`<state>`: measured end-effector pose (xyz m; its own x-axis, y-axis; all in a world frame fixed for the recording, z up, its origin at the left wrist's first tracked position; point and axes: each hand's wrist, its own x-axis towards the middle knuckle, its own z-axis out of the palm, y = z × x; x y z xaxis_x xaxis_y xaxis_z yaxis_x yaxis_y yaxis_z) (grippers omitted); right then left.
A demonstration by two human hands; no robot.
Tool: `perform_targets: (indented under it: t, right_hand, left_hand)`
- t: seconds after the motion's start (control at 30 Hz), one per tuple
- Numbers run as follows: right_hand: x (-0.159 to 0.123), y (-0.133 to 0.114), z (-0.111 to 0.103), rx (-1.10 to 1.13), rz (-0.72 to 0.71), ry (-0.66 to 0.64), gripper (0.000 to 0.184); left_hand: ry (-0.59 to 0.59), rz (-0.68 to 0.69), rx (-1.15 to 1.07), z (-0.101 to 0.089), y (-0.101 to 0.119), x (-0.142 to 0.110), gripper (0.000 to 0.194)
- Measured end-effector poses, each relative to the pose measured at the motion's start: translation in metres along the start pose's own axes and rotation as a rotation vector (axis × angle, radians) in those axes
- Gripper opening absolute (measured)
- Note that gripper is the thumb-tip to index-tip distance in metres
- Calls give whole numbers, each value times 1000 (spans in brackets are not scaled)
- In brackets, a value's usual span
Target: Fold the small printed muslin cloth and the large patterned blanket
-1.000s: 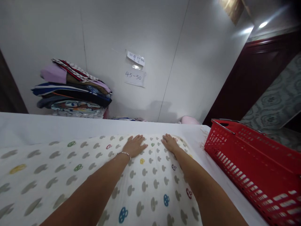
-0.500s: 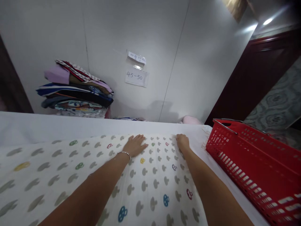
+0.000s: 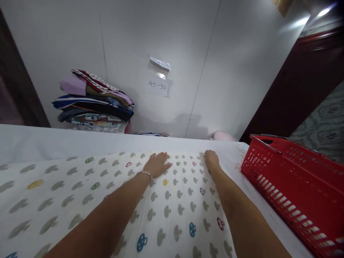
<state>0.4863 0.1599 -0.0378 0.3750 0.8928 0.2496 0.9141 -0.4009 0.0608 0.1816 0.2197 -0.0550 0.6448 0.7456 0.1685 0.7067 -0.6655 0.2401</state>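
Observation:
A white cloth (image 3: 172,200) printed with grey and coloured mushrooms lies spread over the white table. My left hand (image 3: 157,165) rests flat on it near its far edge, fingers spread, with a bracelet at the wrist. At the cloth's far right corner, my right hand (image 3: 211,160) has its fingers curled in and appears to pinch the edge; the fingertips are partly hidden. Both forearms reach across the cloth, covering parts of it.
A red plastic basket (image 3: 292,193) with a metal handle stands right of the cloth. Folded clothes (image 3: 95,104) are stacked at the back left against a grey wall (image 3: 236,71). A pink item (image 3: 223,136) sits behind the table's far edge (image 3: 182,143).
The view has shifted slightly, so everything appears a little further right. Both hands keep their places on the cloth.

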Motion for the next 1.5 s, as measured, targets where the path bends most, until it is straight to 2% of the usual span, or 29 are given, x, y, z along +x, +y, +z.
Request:
perform_targets:
  t: [0.2, 0.7, 0.97, 1.1, 1.17, 1.27, 1.33, 1.4, 1.5]
  right_hand:
    - [7, -2, 2, 14, 2, -60, 26]
    - [23, 5, 13, 119, 161, -106, 33]
    - [14, 2, 10, 70, 68, -14, 29]
    - [1, -10, 5, 96, -53, 61, 35]
    - [-5, -18, 5, 154, -186, 12, 40]
    - [-10, -26, 10, 223, -315, -181, 47]
    - [-8, -26, 15, 217, -277, -260, 51]
    - [-3, -24, 19, 187, -221, -275, 52]
    - [7, -22, 25, 135, -215, -271, 50]
  left_hand:
    - [-7, -2, 5, 1, 0, 0, 54]
    - [6, -6, 24, 1, -1, -2, 53]
    - [0, -7, 12, 2, -1, -2, 54]
    - [13, -2, 2, 4, -3, -2, 54]
    - [19, 7, -3, 5, -3, -1, 54]
    - [20, 13, -7, 4, -3, -1, 54]
    - [16, 10, -11, 3, -2, -2, 54]
    - [18, 9, -9, 2, -1, -4, 52]
    - [26, 14, -1, 0, 3, -6, 51]
